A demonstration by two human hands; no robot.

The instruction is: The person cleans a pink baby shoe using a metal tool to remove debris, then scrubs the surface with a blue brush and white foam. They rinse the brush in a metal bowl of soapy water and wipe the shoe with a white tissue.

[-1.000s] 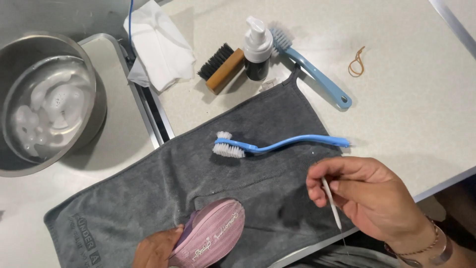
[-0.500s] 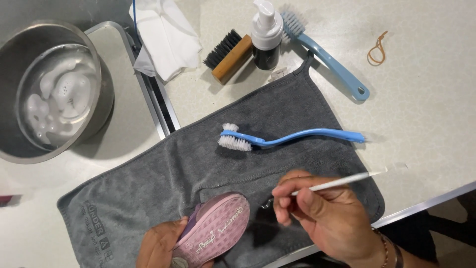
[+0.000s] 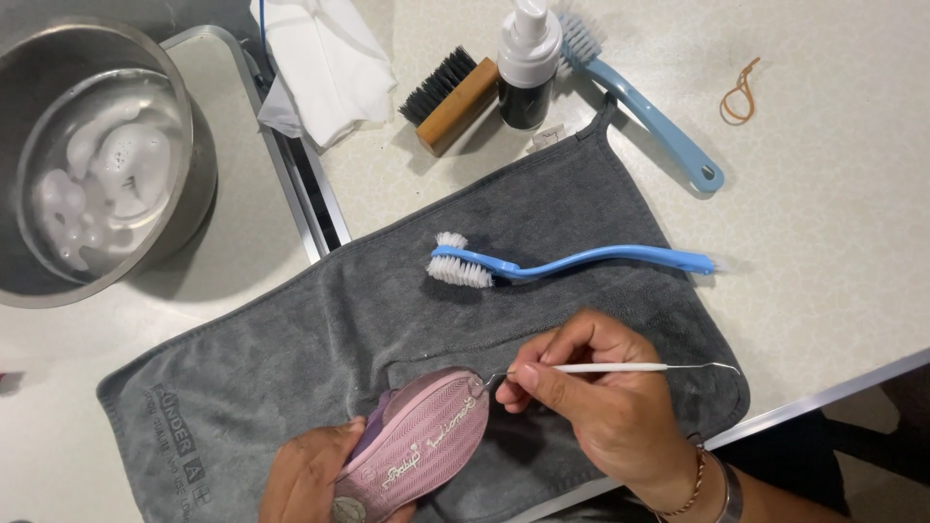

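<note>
A small pink shoe (image 3: pixel 417 446) lies sole-up on a grey towel (image 3: pixel 542 213), near the table's front edge. My left hand (image 3: pixel 305 479) grips it from the lower left. My right hand (image 3: pixel 605 402) pinches a thin white pick with hooked metal ends (image 3: pixel 630 367), held level. The pick's left tip touches the toe end of the sole. A slim blue brush with white bristles (image 3: pixel 562 264) rests on the towel just above my right hand.
A steel bowl of foamy water (image 3: pixel 92 165) stands at the left. At the back lie a white cloth (image 3: pixel 325 63), a wooden brush with black bristles (image 3: pixel 450 92), a pump bottle (image 3: pixel 528 63), a light-blue brush (image 3: pixel 639 102) and a rubber band (image 3: pixel 741 89).
My right hand has turned the pick from upright to level and moved left, bringing its tip onto the shoe's sole. My left hand has kept hold of the shoe.
</note>
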